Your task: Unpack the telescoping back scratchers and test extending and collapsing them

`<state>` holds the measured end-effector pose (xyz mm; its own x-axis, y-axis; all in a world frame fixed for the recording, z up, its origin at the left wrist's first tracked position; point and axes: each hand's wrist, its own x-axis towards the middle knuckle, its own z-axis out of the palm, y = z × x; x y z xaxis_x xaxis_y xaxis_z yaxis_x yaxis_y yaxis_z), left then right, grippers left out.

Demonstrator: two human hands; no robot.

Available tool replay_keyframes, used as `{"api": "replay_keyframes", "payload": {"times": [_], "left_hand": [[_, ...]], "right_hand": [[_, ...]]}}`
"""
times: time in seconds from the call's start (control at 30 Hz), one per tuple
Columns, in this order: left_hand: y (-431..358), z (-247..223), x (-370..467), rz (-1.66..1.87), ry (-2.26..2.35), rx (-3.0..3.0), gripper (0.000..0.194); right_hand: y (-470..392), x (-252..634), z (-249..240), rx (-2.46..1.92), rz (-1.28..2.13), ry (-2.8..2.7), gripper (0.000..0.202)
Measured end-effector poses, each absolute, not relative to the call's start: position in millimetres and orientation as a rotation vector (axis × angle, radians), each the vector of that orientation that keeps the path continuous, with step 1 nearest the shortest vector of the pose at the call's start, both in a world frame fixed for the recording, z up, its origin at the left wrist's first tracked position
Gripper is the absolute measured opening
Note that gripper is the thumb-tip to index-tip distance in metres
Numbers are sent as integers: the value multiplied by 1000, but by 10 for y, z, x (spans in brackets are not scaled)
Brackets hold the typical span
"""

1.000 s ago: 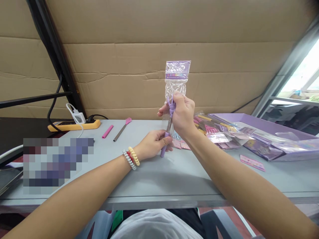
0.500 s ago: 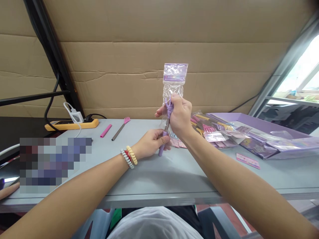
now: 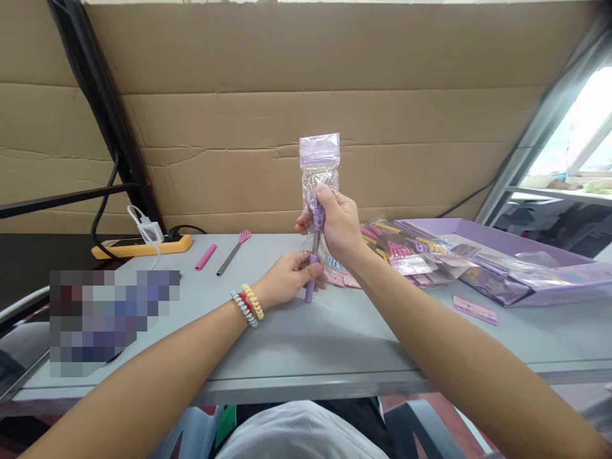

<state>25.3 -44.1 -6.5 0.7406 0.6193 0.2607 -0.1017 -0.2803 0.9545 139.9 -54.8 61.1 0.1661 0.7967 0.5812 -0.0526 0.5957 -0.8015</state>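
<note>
A purple back scratcher with a metal shaft stands nearly upright in front of me, its claw head inside a clear plastic bag with a purple header. My right hand pinches the claw head through the bag. Lower down, my left hand is closed round the purple handle, whose end points down over the grey table. To the left lie a pink-headed scratcher and a loose pink tube.
Several bagged scratchers are piled right of my hands, beside an open purple box. A pink card lies in front of it. An orange power strip with a white plug sits at the back left.
The bag and my right hand have shifted slightly left and a little lower, with the bag now more upright. The view has tilted slightly. A hand at the far left edge is no longer visible.
</note>
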Motion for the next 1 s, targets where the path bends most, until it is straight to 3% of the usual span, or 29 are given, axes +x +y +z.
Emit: {"api": "replay_keyframes", "payload": {"times": [0.23,0.37,0.47,0.6,0.8,1.0], "left_hand": [[-372,-90,198,713,443,1877,33],[-369,-76,201,739,461,1769,36],[-359,-1,192,894,478,1595,37],[-294,144,119,1103,509,1343,30],[-206,229,12,1187,605,1203,17],[-223,227,32,1173,641,1222,16]], "right_hand": [[-531,1647,728,-828,788,-1363,53],[-558,1794,562,-838,770,-1468,60],[-595,1854,300,-903,576,-1617,72],[-662,1800,31,-958,188,-2056,102],[-688,1677,2,-987,162,-2076,80],[-692,1685,13,-1060,182,-2009,68]]}}
